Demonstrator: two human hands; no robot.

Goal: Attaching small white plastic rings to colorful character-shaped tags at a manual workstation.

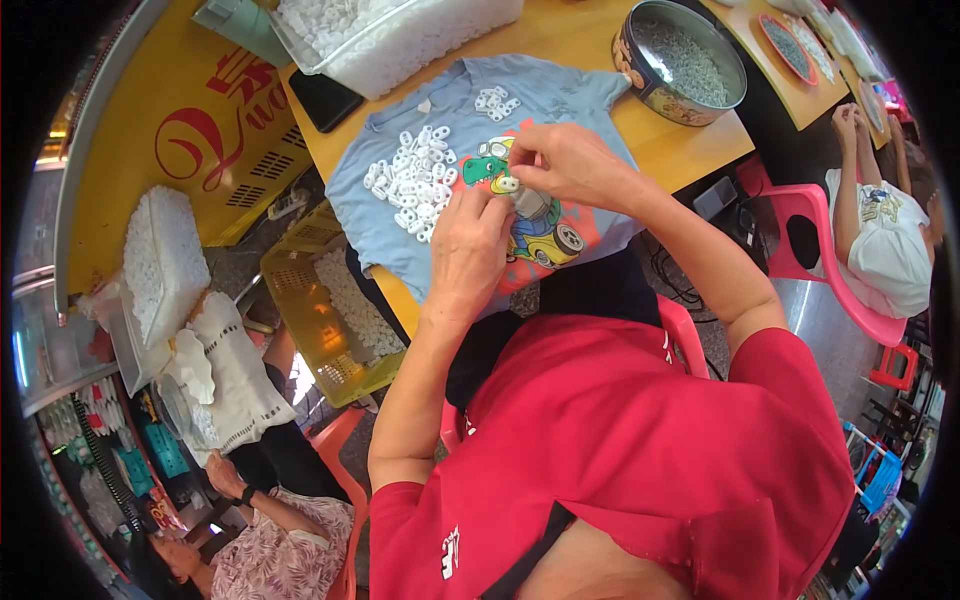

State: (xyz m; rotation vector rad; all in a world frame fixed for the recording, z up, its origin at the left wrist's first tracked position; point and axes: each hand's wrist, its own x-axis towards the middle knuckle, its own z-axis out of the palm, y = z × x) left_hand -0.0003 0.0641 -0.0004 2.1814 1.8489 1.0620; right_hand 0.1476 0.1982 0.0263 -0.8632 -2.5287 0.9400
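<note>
A grey-blue T-shirt (385,235) with a printed dinosaur and car lies spread over the table edge and my lap. On its left side is a heap of small white plastic pieces (410,180), oval with dark holes. My right hand (565,165) is closed in a pinch at a white piece (507,184) over the print. Close beside it, my left hand (470,240) has its fingers bent and pressed together at the heap's right edge; what they hold is hidden. A smaller group of white pieces (496,103) lies farther up the shirt.
Behind the shirt stands a clear tub (400,55) of white pieces on the yellow table (705,150). A round tin (680,65) of small metallic parts is at the far right. A black phone (323,100) lies at left. A yellow crate (300,300) sits below. Two people sit nearby.
</note>
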